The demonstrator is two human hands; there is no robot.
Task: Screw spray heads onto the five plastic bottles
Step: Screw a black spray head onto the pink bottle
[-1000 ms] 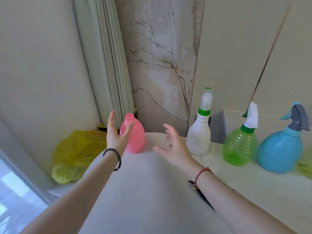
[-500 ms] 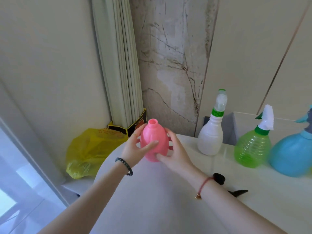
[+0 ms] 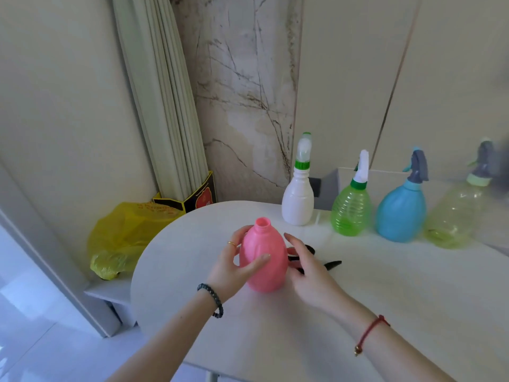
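Observation:
A pink plastic bottle (image 3: pixel 264 260) with an open neck and no spray head stands on the white table (image 3: pixel 275 340). My left hand (image 3: pixel 234 268) is wrapped around its left side. Beside its right side, my right hand (image 3: pixel 308 274) has its fingers apart and holds nothing. A black spray head (image 3: pixel 332 264) lies on the table just behind my right hand, partly hidden by it. Along the back stand a white bottle (image 3: pixel 298 205), a green bottle (image 3: pixel 351 213), a blue bottle (image 3: pixel 400 216) and a clear yellowish bottle (image 3: pixel 454 219), each with a spray head on.
A yellow plastic bag (image 3: pixel 124 235) lies on a low ledge left of the table. A stack of pale boards (image 3: pixel 165 106) leans in the corner, standing in a black and yellow box (image 3: pixel 199 198). The table's rounded edge curves on the left.
The pink bottle has come from the table's far edge toward me, held by my left hand. My right hand, which touched it half a second ago, now sits beside it.

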